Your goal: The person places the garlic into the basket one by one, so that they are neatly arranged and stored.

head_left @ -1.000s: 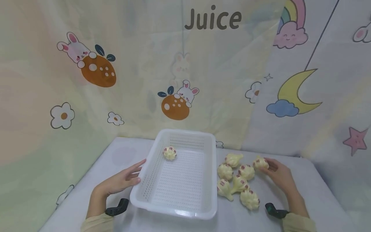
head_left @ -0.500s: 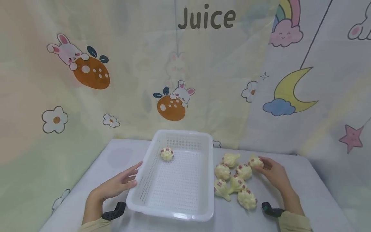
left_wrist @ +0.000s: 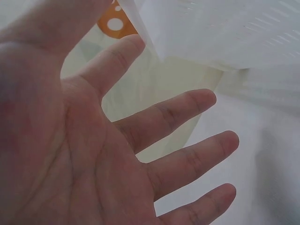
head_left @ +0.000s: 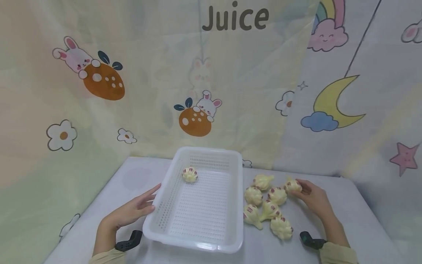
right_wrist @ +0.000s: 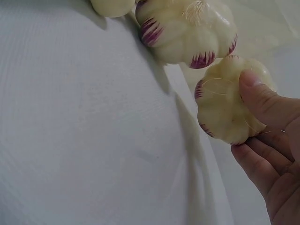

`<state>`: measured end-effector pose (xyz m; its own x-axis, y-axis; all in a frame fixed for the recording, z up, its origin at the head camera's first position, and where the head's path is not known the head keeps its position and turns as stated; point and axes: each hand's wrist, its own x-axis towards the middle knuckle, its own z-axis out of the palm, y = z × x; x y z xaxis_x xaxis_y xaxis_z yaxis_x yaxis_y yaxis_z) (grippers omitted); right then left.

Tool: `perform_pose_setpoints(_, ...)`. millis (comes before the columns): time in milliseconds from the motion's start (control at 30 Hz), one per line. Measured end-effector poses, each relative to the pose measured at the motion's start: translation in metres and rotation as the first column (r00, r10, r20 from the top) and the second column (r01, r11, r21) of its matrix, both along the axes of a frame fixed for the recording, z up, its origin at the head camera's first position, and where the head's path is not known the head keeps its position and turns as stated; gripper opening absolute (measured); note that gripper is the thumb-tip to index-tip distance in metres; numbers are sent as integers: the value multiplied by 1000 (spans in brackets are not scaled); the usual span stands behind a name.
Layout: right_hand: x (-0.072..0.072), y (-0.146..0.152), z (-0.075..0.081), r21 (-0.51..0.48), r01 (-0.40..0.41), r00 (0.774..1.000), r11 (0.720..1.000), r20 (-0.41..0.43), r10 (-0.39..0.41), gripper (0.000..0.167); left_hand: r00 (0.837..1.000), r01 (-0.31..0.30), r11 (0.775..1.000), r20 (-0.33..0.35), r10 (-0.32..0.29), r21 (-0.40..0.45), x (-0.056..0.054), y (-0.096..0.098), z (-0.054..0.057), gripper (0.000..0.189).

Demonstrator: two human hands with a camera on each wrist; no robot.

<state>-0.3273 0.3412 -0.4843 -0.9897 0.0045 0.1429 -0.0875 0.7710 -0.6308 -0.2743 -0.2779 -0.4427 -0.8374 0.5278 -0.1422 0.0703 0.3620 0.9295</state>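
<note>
My right hand (head_left: 313,198) pinches a cream garlic bulb (head_left: 292,185) with purple marks, thumb on one side and fingers on the other; the right wrist view shows this garlic bulb (right_wrist: 229,103) close up. It sits at the right end of a cluster of several more garlic bulbs (head_left: 277,195) on the table. My left hand (head_left: 130,212) is at the left side of a white perforated plastic basket (head_left: 238,205), fingers straight and spread beside its rim. In the left wrist view the left hand's palm (left_wrist: 93,140) faces the camera, holding nothing. One garlic bulb (head_left: 189,175) lies inside the basket, toward its back left.
The white-covered table (head_left: 333,234) reaches a printed cloth backdrop (head_left: 158,73) behind it. The cluster of garlic lies close against the basket's right side. A black device (head_left: 130,241) is strapped at the left wrist, another black device (head_left: 311,241) at the right.
The camera view has shifted slightly. Relative to the table, the hands, the basket and the garlic bulbs show hardly any movement, and the right hand keeps its hold on the same bulb.
</note>
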Motion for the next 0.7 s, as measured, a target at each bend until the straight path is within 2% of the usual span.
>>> perform_pose_setpoints(200,0,-4,2,4,-9,999,1000,-33,9,74,1000,-6,1000,-3,6,-6,2,-2,0,69)
perform_pose_setpoints(467,1,-5,5,-10,-8,998,1000,-69,7,68,999,29,999,-14,-29,-14,0,-4,0,73)
perform_pose_setpoints(700,9,-7,19,-2,4,993,1000,-121,-4,64,998,64,997,0,-64,36,-3,-1,6,71)
